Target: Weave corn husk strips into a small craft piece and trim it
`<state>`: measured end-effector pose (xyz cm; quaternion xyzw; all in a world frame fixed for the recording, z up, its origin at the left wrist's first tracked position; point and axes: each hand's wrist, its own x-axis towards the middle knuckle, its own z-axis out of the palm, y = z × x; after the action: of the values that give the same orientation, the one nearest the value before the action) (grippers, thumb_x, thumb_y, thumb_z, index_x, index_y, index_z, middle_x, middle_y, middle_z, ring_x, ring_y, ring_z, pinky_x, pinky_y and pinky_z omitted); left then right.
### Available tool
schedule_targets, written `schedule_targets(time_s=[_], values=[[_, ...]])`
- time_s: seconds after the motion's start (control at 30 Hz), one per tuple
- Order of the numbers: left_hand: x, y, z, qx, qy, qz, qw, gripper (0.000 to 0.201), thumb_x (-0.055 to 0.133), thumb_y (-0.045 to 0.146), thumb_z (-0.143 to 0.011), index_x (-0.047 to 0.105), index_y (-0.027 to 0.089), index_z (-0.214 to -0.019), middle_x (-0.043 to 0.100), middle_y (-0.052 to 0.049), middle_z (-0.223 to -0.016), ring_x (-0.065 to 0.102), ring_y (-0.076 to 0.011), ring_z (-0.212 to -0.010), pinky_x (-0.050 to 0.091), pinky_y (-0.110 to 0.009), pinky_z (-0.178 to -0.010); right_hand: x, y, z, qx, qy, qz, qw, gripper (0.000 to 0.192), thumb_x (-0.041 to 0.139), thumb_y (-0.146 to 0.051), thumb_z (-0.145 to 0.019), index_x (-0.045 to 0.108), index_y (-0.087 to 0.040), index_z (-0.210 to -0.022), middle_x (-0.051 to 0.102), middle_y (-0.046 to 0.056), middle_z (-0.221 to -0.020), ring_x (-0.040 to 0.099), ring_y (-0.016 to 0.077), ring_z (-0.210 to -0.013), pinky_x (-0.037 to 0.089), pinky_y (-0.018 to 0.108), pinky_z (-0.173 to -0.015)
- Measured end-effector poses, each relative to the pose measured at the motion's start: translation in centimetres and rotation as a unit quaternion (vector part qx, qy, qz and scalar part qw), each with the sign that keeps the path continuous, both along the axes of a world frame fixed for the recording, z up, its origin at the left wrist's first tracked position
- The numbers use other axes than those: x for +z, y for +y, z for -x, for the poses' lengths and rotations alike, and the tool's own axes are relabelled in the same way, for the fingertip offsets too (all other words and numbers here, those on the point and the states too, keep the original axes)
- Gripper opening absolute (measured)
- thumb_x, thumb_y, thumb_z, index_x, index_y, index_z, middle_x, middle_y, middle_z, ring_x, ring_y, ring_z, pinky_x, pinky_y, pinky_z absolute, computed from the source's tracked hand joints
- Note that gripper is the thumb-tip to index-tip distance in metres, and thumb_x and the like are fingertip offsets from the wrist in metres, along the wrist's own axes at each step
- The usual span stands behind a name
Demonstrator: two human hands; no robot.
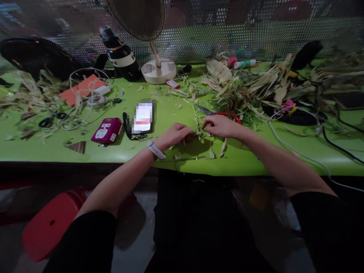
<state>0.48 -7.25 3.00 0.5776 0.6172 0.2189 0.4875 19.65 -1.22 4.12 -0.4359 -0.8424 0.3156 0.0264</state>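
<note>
On the green table, my left hand (178, 134), with a white band on its wrist, pinches the left end of a thin pale-green plant stem (200, 133). Bent fingers of my right hand (218, 125) close on the same piece from the other side. The fingertips partly hide the stem. Just behind my right hand lie scissors (205, 110) with red handles, blades pointing left. A heap of dry husks and green stalks (237, 99) spreads beyond them. Small leaf scraps (212, 151) lie below my hands.
Left of my hands are a phone (143, 117) and a purple socket box (106, 131). A fan (158, 72) and a black bottle (122, 58) stand at the back. Black scissors (52, 118) lie far left, a white cable (298, 150) right. A red stool (52, 223) stands below.
</note>
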Motion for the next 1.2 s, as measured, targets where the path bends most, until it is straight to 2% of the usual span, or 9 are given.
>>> schedule_targets(time_s=[0.13, 0.3, 0.47, 0.63, 0.73, 0.8, 0.97, 1.1, 1.2], values=[[-0.8, -0.6, -0.6, -0.025, 0.057, -0.104, 0.993, 0.03, 0.062, 0.041, -0.078, 0.066, 0.012, -0.071, 0.06, -0.002, -0.058, 0.046, -0.008, -0.048, 0.031, -0.022, -0.046, 0.1, -0.1, 0.1, -0.002, -0.002, -0.008, 1.0, 0.027, 0.05, -0.012, -0.074, 0.067, -0.016, -0.095, 0.065, 0.0, -0.068, 0.051, 0.0115, -0.058, 0.035, 0.025, -0.061], [-1.9, -1.3, -0.7, -0.062, 0.126, -0.236, 0.961, 0.018, 0.065, 0.03, -0.075, 0.069, 0.013, -0.081, 0.063, -0.002, -0.066, 0.05, -0.0095, -0.057, 0.036, -0.022, -0.054, -0.1, 0.0, 0.0, 0.005, 0.005, -0.007, 1.0, 0.026, 0.05, -0.012, -0.075, 0.067, -0.015, -0.095, 0.065, 0.001, -0.069, 0.051, 0.0109, -0.058, 0.035, 0.024, -0.06], [-1.8, -1.2, -0.7, -0.076, 0.153, -0.32, 0.932, 0.018, 0.063, 0.025, -0.077, 0.068, 0.014, -0.09, 0.062, -0.003, -0.074, 0.053, -0.0114, -0.065, 0.042, -0.024, -0.064, -0.3, 0.1, 0.0, 0.01, 0.01, -0.044, 0.999, 0.025, 0.052, -0.015, -0.079, 0.065, -0.013, -0.1, 0.066, 0.003, -0.077, 0.055, 0.0134, -0.066, 0.037, 0.025, -0.063], [-1.9, 0.0, -0.8, -0.064, 0.125, -0.31, 0.94, 0.018, 0.06, 0.026, -0.079, 0.069, 0.013, -0.089, 0.06, -0.004, -0.075, 0.054, -0.012, -0.067, 0.043, -0.024, -0.065, -0.4, -0.1, 0.0, 0.003, 0.105, -0.07, 0.992, 0.027, 0.052, -0.016, -0.082, 0.062, -0.012, -0.107, 0.069, 0.008, -0.095, 0.062, 0.0176, -0.087, 0.043, 0.029, -0.079], [-2.2, 0.7, -1.1, -0.056, 0.094, -0.264, 0.958, 0.02, 0.065, 0.029, -0.077, 0.067, 0.013, -0.089, 0.062, -0.003, -0.073, 0.052, -0.0106, -0.063, 0.04, -0.023, -0.06, -0.3, -0.2, 0.0, 0.023, 0.135, -0.044, 0.99, 0.035, 0.053, -0.017, -0.082, 0.058, -0.012, -0.116, 0.07, 0.009, -0.098, 0.063, 0.018, -0.086, 0.044, 0.031, -0.08], [-2.4, 1.0, -1.2, -0.047, 0.066, -0.225, 0.971, 0.019, 0.066, 0.028, -0.076, 0.065, 0.013, -0.088, 0.062, -0.002, -0.07, 0.05, -0.009, -0.058, 0.038, -0.022, -0.056, -0.1, -0.3, -0.1, 0.028, 0.13, -0.063, 0.989, 0.037, 0.053, -0.019, -0.082, 0.057, -0.013, -0.118, 0.07, 0.009, -0.098, 0.062, 0.018, -0.084, 0.044, 0.03, -0.077], [-2.7, 1.2, -1.2, -0.031, 0.001, -0.183, 0.983, 0.011, 0.063, 0.024, -0.08, 0.064, 0.014, -0.082, 0.063, -0.001, -0.068, 0.047, -0.0073, -0.054, 0.037, -0.021, -0.053, 0.9, -0.9, -0.7, 0.026, 0.02, -0.204, 0.978, 0.021, 0.051, -0.026, -0.083, 0.066, -0.014, -0.093, 0.068, 0.01, -0.092, 0.057, 0.0179, -0.076, 0.037, 0.028, -0.066], [-3.1, 1.3, -1.1, -0.018, -0.034, -0.168, 0.985, 0.011, 0.064, 0.024, -0.08, 0.062, 0.013, -0.081, 0.063, -0.001, -0.068, 0.047, -0.0066, -0.054, 0.038, -0.02, -0.053, 1.0, -1.7, -0.6, 0.101, -0.094, -0.165, 0.977, 0.019, 0.054, -0.03, -0.08, 0.068, -0.017, -0.08, 0.067, 0.008, -0.08, 0.056, 0.018, -0.071, 0.029, 0.028, -0.058], [-3.4, 1.5, -1.1, -0.015, -0.044, -0.163, 0.985, 0.011, 0.064, 0.024, -0.079, 0.062, 0.013, -0.082, 0.064, -0.001, -0.069, 0.05, -0.007, -0.056, 0.04, -0.02, -0.054, 0.6, -2.0, -0.1, 0.114, -0.13, -0.164, 0.971, 0.019, 0.057, -0.032, -0.077, 0.067, -0.017, -0.08, 0.067, 0.008, -0.079, 0.057, 0.0195, -0.071, 0.026, 0.028, -0.056]])
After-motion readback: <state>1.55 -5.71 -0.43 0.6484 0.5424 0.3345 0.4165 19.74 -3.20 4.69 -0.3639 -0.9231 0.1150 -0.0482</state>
